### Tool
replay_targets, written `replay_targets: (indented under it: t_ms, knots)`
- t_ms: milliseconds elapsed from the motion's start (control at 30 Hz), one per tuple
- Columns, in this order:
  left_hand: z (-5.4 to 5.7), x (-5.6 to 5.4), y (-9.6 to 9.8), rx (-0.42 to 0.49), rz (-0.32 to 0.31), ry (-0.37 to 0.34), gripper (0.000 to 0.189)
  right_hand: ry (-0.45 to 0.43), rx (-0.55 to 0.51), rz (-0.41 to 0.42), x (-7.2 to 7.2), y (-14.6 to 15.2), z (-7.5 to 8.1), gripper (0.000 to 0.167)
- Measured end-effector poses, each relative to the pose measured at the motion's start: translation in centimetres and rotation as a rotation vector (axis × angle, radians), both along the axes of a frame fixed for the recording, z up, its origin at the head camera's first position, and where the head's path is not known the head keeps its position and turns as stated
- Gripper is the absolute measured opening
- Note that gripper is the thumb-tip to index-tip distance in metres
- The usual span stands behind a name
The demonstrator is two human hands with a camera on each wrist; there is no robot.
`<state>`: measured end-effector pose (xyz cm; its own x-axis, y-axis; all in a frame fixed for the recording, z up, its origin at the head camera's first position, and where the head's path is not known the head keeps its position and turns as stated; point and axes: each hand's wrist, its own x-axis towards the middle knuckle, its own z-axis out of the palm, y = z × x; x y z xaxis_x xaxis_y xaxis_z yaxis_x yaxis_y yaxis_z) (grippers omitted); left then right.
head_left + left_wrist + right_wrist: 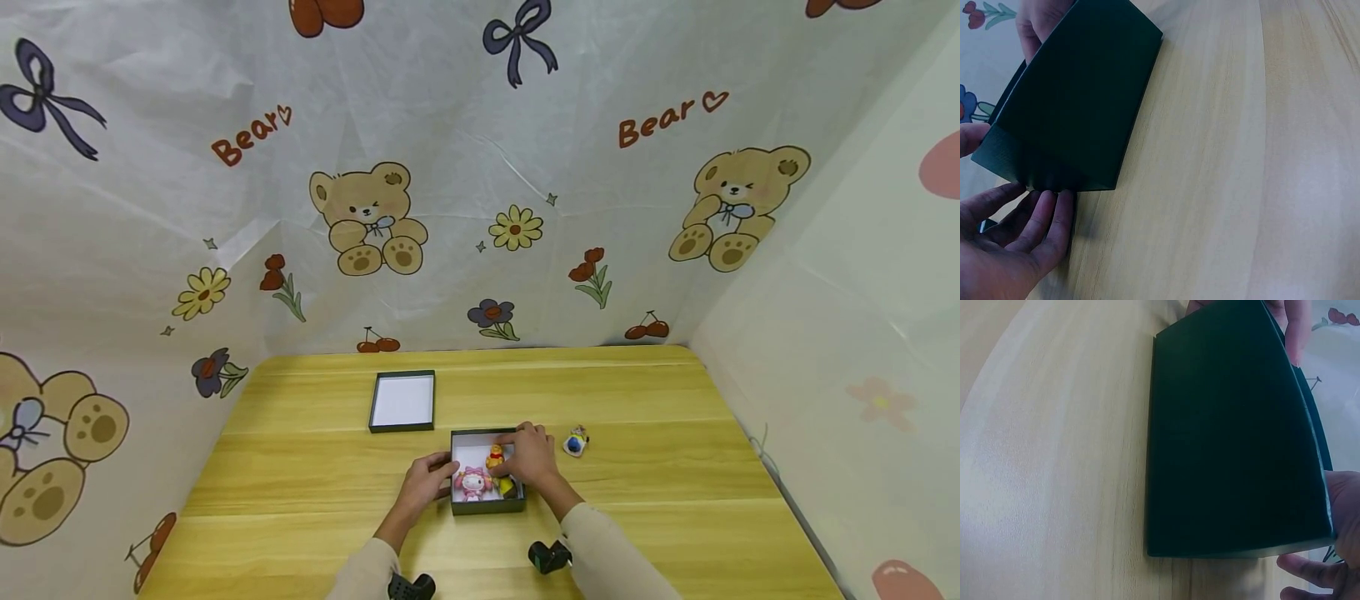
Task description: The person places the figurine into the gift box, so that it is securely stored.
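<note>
An open dark green box (489,507) with a white inside stands on the wooden table. My left hand (429,482) grips its left wall, thumb at the rim and fingers against the outside. Inside lie a pink-and-white figurine (473,483) at the front left, a yellow bear figurine (495,457) in a red shirt, and a yellow-and-dark figurine (507,487) at the front right. My right hand (534,457) reaches over the right wall and pinches the bear figurine between thumb and index finger. Its other fingers (1310,570) stay outside the wall.
A dark-rimmed box lid (403,402), white inside, lies behind and left of the box. One small figurine (576,441) with white, blue and yellow parts lies right of my right hand. A patterned cloth (450,308) hangs behind the table (637,483).
</note>
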<state>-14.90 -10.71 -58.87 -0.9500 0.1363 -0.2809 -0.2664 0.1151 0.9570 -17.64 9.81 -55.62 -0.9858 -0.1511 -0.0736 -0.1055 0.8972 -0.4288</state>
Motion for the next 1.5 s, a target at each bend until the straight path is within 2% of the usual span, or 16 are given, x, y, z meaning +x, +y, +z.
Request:
replay_targets:
  t_ms: [633, 1000, 1500]
  knots:
    - [0.12, 0.14, -0.05, 0.010, -0.007, 0.002, 0.053, -0.014, -0.003, 0.030, -0.26, -0.02, -0.36, 0.047]
    - [0.35, 0.25, -0.05, 0.018, -0.003, -0.007, 0.053, -0.032, -0.077, 0.049, -0.19, 0.10, -0.38, 0.043]
    - [0.07, 0.01, -0.09, 0.004, -0.001, 0.002, 0.053, -0.034, -0.140, 0.058, -0.38, 0.33, -0.77, 0.041]
